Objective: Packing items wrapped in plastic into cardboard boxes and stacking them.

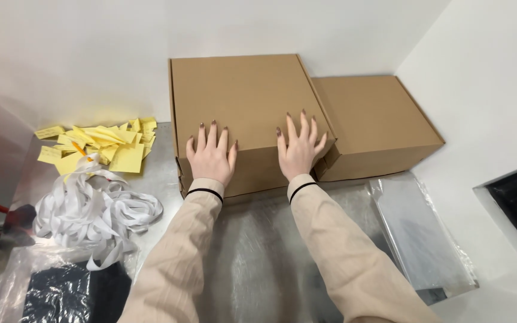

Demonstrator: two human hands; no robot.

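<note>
Both hands, left (pixel 212 157) & right (pixel 299 149), lay flat w/ fingers spread on the near brown cardboard box (pixel 243 101). 2 boxes total; 2nd brown cardboard box (pixel 378 122) sat right.

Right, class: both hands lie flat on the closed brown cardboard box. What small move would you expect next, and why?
Probably a slide of the fingers to the front edge of the closed brown cardboard box to lift its lid. The left hand and right hand lie flat with palms down near that edge, gripping nothing, and the lid looks shut.
</note>
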